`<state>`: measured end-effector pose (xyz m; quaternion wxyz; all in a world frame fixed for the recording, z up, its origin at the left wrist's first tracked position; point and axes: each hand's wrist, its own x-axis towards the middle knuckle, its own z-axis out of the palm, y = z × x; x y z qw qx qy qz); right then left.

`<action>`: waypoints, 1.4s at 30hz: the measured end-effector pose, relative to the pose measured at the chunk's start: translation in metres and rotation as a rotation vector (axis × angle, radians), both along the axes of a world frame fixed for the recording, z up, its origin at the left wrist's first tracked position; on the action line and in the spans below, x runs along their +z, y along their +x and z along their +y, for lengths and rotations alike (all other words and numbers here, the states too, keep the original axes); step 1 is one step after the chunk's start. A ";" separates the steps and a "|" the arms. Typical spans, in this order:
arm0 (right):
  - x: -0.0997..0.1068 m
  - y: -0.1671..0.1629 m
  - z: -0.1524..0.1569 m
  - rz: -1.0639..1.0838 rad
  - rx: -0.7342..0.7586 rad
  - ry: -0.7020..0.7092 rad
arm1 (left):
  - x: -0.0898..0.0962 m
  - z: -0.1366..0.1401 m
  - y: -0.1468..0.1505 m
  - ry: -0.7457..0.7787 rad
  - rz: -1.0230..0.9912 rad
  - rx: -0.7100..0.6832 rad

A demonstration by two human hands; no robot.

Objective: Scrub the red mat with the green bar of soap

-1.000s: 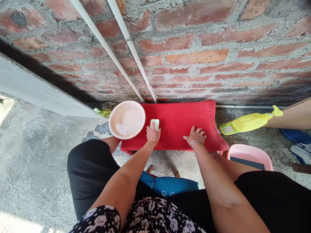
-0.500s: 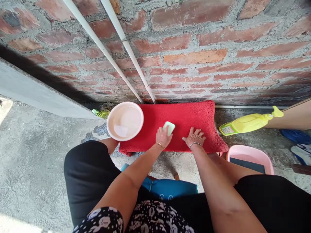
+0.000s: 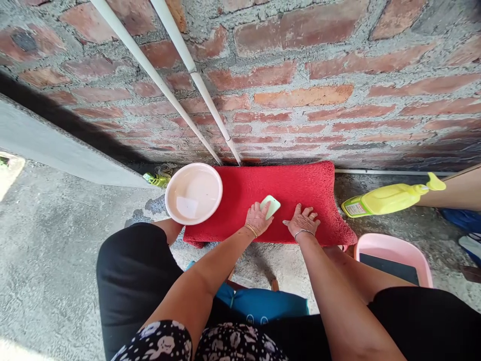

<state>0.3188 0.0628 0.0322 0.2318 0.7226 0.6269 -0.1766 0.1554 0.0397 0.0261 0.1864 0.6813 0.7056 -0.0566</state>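
Note:
A red cloth (image 3: 240, 185) with a fleecy edge lies spread over a low support in front of me. On it, my left hand (image 3: 258, 220) grips a pale green scrub brush (image 3: 272, 206), a rounded block whose underside is hidden against the fabric. My right hand (image 3: 302, 223) rests flat on the cloth to the right of the brush, fingers spread, with nothing in it. A pale pink basin (image 3: 173, 200) of water sits on the left end of the cloth, a whitish rectangle showing inside it.
A yellow detergent bottle (image 3: 391, 198) with a pump stands right of the cloth. Below it is a pink tub (image 3: 424, 260) with a dark flat piece inside. A brick wall (image 3: 304, 95) with white pipes (image 3: 203, 90) rises behind. A greenish object (image 3: 156, 179) lies beside the basin.
My left hand has slid the brush a little to the right, closer to my right hand. My right hand stays pressed on the cloth. The whole view has shifted slightly.

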 end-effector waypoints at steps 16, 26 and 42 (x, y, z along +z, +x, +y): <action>0.000 -0.002 0.001 -0.009 0.000 0.026 | -0.003 0.038 0.014 0.006 -0.009 -0.136; 0.000 -0.003 0.001 0.003 -0.009 0.026 | 0.010 0.101 -0.061 0.104 0.093 0.598; -0.001 -0.002 0.000 -0.011 -0.002 0.042 | 0.011 0.100 -0.035 0.140 0.028 0.469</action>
